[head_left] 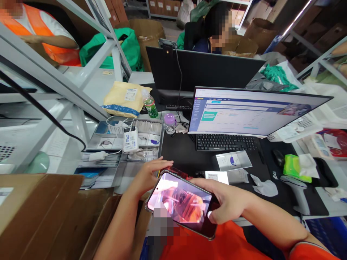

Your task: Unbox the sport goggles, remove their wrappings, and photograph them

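My right hand point(225, 200) grips the right end of a smartphone point(180, 202), thumb resting on its lit screen, which shows an orange-red picture. My left hand point(148, 175) lies behind the phone's upper left corner, fingers stretched out flat over something red that is mostly hidden. The phone is held level above my orange lap, at the near edge of the black desk mat point(187, 151).
Ahead stand a keyboard point(226, 142), a lit monitor point(255, 112), a clear packet with a blue item point(233, 160), a mouse point(278, 157), a green pack point(295, 168). Left: a tray of packets point(130, 141) and cardboard boxes point(32, 213). Two other people sit behind.
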The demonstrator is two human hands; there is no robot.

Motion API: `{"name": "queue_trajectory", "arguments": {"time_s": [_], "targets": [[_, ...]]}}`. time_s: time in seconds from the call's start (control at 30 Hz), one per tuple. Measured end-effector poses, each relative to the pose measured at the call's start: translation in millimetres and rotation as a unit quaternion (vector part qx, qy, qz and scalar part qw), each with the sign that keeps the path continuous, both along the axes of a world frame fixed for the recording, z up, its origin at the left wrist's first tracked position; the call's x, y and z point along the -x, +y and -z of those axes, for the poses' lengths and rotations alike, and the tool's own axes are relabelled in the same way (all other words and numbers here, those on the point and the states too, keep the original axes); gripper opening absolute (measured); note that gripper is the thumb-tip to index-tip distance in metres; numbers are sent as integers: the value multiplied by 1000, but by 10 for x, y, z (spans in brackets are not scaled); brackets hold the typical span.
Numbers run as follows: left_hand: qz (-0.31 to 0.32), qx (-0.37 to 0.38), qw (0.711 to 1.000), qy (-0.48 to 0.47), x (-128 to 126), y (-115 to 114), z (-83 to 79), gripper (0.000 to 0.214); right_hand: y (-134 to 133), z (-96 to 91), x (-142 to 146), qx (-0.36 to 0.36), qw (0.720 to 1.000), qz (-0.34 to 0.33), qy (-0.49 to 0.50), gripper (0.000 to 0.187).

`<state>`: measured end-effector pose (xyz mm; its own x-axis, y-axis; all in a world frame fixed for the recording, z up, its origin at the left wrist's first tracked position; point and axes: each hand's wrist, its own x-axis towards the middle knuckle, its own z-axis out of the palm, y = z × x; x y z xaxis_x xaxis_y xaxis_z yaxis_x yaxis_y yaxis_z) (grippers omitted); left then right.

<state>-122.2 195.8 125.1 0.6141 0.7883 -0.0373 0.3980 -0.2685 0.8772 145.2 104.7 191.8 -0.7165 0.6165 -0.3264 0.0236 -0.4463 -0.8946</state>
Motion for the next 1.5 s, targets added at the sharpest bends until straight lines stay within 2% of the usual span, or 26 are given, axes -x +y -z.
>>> {"name": "queue_trajectory", "arguments": {"time_s": [0.23,0.33,0.63,0.93,1.03,1.23,1.33,1.5], "targets": [[7,-9,1000,-9,0,1,34,35,-7,28,-8,-9,1000,-4,4,72],[2,-4,1000,-4,1,-7,17,42,-20,37,-3,0,1000,-5,6,71],[8,-5,1000,-10,10,-5,9,40,-37,39,12,13,1000,8,10,72],[17,-28,999,-24,31,-2,164,35,-68,14,25,55,996,60,31,65],[17,-37,999,-23,31,-10,175,27,-90,23,10,45,996,77,18,66],[39,-63,997,-27,41,-86,132,28,-189,65,-21,17,992,121,-9,71],[16,-81,996,-13,53,-139,177,26,-227,73,-29,-5,989,149,-23,75],[-8,-163,986,29,104,-208,294,36,-256,77,-47,-22,982,186,-6,75]]}}
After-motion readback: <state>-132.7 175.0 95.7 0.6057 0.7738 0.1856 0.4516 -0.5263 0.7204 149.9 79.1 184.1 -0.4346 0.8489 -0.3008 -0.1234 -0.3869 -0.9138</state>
